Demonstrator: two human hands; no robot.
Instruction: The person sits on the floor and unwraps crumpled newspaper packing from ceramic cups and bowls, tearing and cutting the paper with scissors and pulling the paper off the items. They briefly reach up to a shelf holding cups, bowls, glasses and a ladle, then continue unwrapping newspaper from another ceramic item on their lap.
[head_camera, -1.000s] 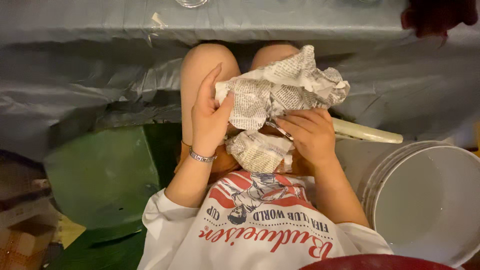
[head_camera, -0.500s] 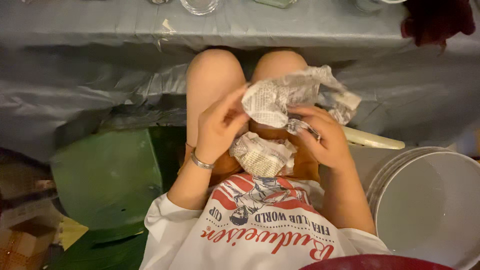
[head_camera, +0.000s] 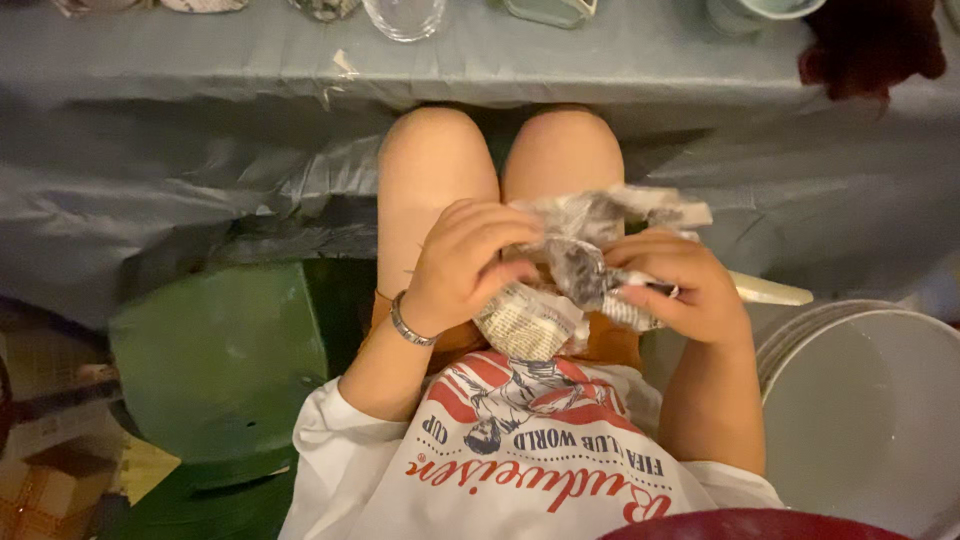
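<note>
At frame centre, crumpled newspaper hides whatever it wraps; left hand and right hand curl fingers, clenched around it, above the knees.

The person is sitting with both knees pointing toward a table that is lying ahead, its cloth hanging down in front of the legs. Glassware is standing along the table's far edge. Above the lap, the left hand and the right hand are lying side by side, both touching a crumpled newspaper bundle that is sitting between them. A second wad of newspaper is resting on the lap just below the bundle. A stool is standing to the person's left, and a stack of buckets to the right.
</note>
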